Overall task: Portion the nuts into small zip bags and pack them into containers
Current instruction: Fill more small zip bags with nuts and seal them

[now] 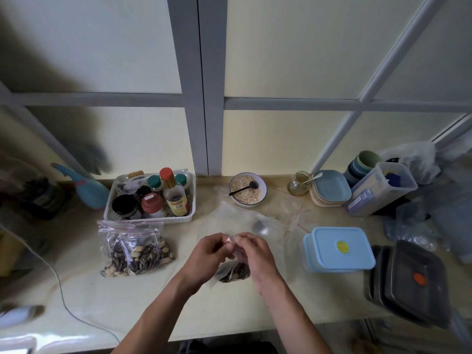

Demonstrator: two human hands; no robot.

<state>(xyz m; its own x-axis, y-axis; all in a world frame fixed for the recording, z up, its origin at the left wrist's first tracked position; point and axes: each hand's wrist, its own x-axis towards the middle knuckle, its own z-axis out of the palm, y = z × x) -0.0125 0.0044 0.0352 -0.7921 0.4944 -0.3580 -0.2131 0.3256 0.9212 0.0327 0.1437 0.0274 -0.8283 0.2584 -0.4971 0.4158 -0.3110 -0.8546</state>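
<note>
On a pale counter (107,297) under a window, the left hand (209,254) and right hand (255,254) pinch the top of a small zip bag (235,270) of nuts, held near centre. Filled bags (136,249) lie left, a blue-lidded container (339,249) right.

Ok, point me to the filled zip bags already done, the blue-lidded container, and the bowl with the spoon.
filled zip bags (139,254), head view, on the nuts in the front bag.
blue-lidded container (329,249), head view, on the lid's bare left part.
bowl (263,186), head view, on its right rim.
</note>
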